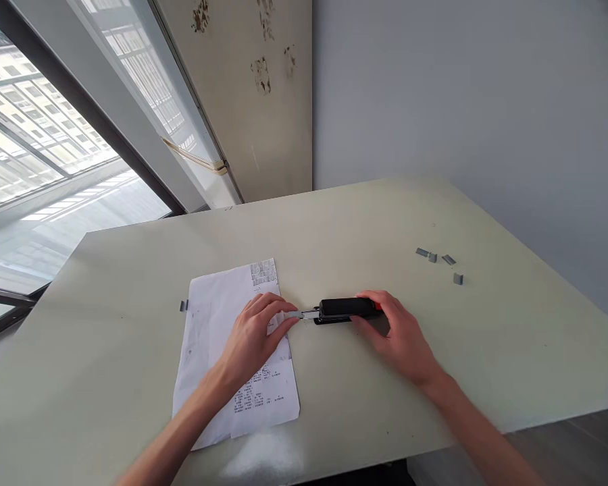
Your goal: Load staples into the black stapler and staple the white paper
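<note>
A black stapler (342, 310) lies sideways at the middle of the table, with a bit of red at its right end. My right hand (396, 334) grips that right end between thumb and fingers. From the stapler's left end a metal staple tray (308, 314) sticks out. My left hand (258, 331) pinches the tip of this tray, thumb below and fingers above. Under my left hand lies a stack of printed paper (217, 331), partly covered by the hand and forearm. What the tray holds inside is too small to make out.
Several short strips of grey staples (432, 257) lie at the right on the pale table (365, 236). One more small staple piece (184, 305) sits just left of the paper. A grey wall (461, 94) stands behind, and a window (35, 115) at the left.
</note>
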`<state>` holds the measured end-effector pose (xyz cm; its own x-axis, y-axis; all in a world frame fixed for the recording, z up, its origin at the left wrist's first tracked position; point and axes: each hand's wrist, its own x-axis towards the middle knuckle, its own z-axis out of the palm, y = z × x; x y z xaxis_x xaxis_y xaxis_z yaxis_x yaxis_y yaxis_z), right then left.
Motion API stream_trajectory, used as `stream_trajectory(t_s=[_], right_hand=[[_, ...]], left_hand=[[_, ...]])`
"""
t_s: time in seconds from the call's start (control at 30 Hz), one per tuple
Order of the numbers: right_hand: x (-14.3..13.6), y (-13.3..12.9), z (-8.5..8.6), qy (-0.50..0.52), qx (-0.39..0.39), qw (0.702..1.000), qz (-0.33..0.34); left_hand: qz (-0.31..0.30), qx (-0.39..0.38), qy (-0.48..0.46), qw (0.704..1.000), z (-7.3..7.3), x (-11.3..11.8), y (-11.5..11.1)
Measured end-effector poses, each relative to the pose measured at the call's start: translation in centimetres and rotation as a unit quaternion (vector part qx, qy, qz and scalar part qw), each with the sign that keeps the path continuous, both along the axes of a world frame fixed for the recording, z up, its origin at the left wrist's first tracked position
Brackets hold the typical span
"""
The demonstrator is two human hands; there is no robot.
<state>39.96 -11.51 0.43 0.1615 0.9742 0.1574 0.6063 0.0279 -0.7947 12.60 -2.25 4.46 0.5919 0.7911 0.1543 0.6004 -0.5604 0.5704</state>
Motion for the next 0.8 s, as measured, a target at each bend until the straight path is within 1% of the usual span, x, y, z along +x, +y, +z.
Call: stream_trajectory(t_s=[0.17,0.33,0.57,0.67,0.8], right_hand=[[0.1,-0.1,-0.1,-0.002,0.003,1.0,0.002],[0.1,0.0,-0.1,-0.001,0.005,1.0,0.005],[0.1,-0.1,-0.2,-0.01,0.004,1.0,-0.001],[0.1,-0.1,-0.3,-0.008,0.003,1.0,0.0],[0.1,0.0,-0.2,0.0,0.01,1.0,0.0]], left_hand=[[-0.012,0.03,0.019,0.999,-0.2,0.3,0.0],[-0.016,0.037,0.024,0.999,-0.3,0.4,0.1],[-0.031,0.05,0.028,0.998,-0.7,0.5,0.2],[-0.041,0.034,0.023,0.998,-0.7,-0.1,0.6],[-0.071,-0.027,0.001,0.997,-0.5,-1.6,1.6]])
